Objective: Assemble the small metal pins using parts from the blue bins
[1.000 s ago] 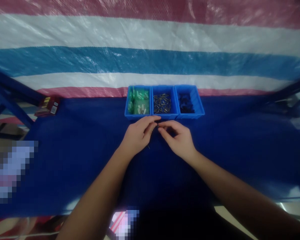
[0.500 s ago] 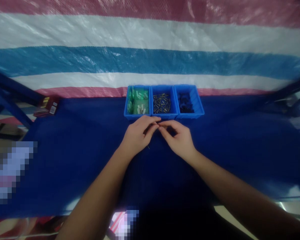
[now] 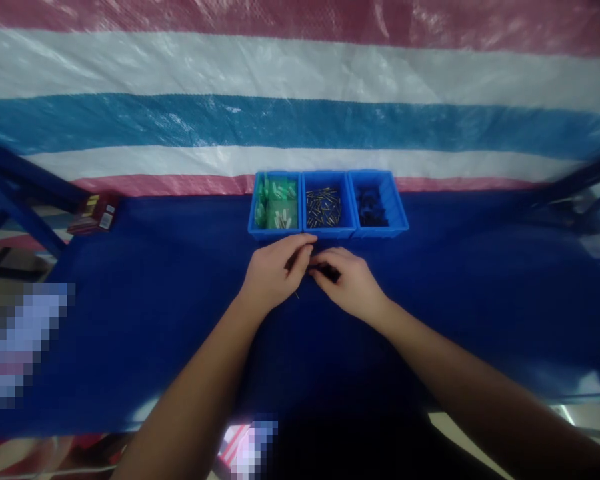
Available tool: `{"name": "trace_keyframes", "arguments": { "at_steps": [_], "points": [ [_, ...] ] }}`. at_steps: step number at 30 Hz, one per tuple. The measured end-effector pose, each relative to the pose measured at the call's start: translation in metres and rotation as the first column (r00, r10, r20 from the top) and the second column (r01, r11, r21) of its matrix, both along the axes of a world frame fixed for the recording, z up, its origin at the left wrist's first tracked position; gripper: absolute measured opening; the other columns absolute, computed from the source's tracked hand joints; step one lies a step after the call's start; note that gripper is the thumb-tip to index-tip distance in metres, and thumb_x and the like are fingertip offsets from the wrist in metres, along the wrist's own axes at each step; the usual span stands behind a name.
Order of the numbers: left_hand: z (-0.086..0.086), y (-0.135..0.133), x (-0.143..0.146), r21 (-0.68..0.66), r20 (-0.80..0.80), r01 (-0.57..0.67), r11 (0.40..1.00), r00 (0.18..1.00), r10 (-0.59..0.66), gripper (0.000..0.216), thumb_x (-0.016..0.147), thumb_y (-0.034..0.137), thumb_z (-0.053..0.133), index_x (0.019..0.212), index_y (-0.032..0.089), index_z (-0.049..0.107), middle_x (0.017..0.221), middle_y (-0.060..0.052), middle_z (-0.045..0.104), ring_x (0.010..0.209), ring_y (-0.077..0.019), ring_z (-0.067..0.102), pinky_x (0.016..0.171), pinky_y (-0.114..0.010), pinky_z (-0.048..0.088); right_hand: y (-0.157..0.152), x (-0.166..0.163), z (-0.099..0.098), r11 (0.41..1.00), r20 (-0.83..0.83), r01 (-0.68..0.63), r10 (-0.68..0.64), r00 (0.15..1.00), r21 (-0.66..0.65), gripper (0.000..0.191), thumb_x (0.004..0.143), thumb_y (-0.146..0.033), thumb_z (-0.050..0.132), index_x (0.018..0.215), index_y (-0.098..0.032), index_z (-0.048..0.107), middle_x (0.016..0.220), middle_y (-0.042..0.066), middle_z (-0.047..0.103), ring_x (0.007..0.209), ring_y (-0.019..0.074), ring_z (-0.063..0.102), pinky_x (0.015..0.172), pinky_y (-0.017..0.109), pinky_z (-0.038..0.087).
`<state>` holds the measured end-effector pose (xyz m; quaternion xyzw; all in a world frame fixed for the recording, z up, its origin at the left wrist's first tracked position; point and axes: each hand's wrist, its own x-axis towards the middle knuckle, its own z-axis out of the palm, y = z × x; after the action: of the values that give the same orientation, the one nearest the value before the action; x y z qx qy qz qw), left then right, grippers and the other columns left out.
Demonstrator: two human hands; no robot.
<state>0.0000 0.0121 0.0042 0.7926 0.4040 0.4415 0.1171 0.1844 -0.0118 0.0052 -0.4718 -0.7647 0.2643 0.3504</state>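
My left hand (image 3: 275, 272) is closed in a pinch just in front of the bins. From under it pokes the end of a thin, pin-like piece (image 3: 297, 294); the rest is hidden by the fingers. My right hand (image 3: 349, 281) is also pinched, with its fingertips beside the left fingertips. What lies between them is too small to make out. Behind the hands, a blue bin (image 3: 327, 233) holds thin brass-coloured metal pins (image 3: 324, 205). Left of it, another blue bin (image 3: 274, 234) contains white pieces in green packing (image 3: 280, 193). Dark pieces (image 3: 371, 208) fill the right-hand bin (image 3: 397, 210).
The bins stand at the back of a blue table (image 3: 155, 300), against a striped plastic sheet (image 3: 300, 123). A dark red box (image 3: 94, 212) sits at the far left corner. Blue frame posts (image 3: 23, 197) rise at the sides.
My right hand has shifted slightly down and toward me, and its fingertips have dropped a little below the left ones. The left hand has barely moved. The bins stay where they were.
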Motion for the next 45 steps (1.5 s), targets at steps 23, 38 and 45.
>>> {"name": "trace_keyframes", "arguments": {
  "at_steps": [23, 38, 45],
  "points": [
    [0.0023, -0.0002, -0.0009, -0.018, -0.022, -0.054, 0.998, 0.998, 0.053, 0.021, 0.098, 0.019, 0.056, 0.112, 0.02, 0.071, 0.098, -0.002, 0.079, 0.079, -0.0115, 0.075, 0.077, -0.02, 0.057, -0.0017, 0.0011, 0.0004, 0.981, 0.168, -0.194, 0.188, 0.968, 0.02, 0.015, 0.093, -0.009, 0.061, 0.102, -0.018, 0.069, 0.1, 0.006, 0.073, 0.094, 0.0228, 0.06, 0.09, 0.041, 0.05],
    [0.0, 0.0022, -0.0013, -0.031, -0.008, -0.054, 0.998, 0.998, 0.054, 0.021, 0.099, 0.022, 0.054, 0.11, 0.019, 0.071, 0.096, -0.003, 0.079, 0.077, -0.0123, 0.075, 0.072, -0.021, 0.058, -0.0025, 0.003, 0.0031, 0.996, 0.073, -0.037, 0.031, 0.997, 0.083, 0.026, 0.099, -0.012, 0.046, 0.113, -0.022, 0.066, 0.107, 0.011, 0.059, 0.102, 0.0252, 0.057, 0.093, 0.044, 0.052],
    [0.0004, 0.0005, -0.0001, -0.096, 0.044, 0.055, 0.994, 0.998, -0.051, 0.024, 0.094, 0.02, 0.061, 0.116, 0.02, 0.069, 0.1, -0.003, 0.077, 0.082, -0.0121, 0.073, 0.078, -0.022, 0.058, -0.0053, -0.0024, 0.0093, 0.995, -0.201, 0.103, -0.101, 0.974, -0.003, 0.011, 0.097, -0.02, 0.056, 0.103, -0.022, 0.064, 0.095, 0.005, 0.067, 0.085, 0.0181, 0.065, 0.076, 0.034, 0.056]
  ]
}}
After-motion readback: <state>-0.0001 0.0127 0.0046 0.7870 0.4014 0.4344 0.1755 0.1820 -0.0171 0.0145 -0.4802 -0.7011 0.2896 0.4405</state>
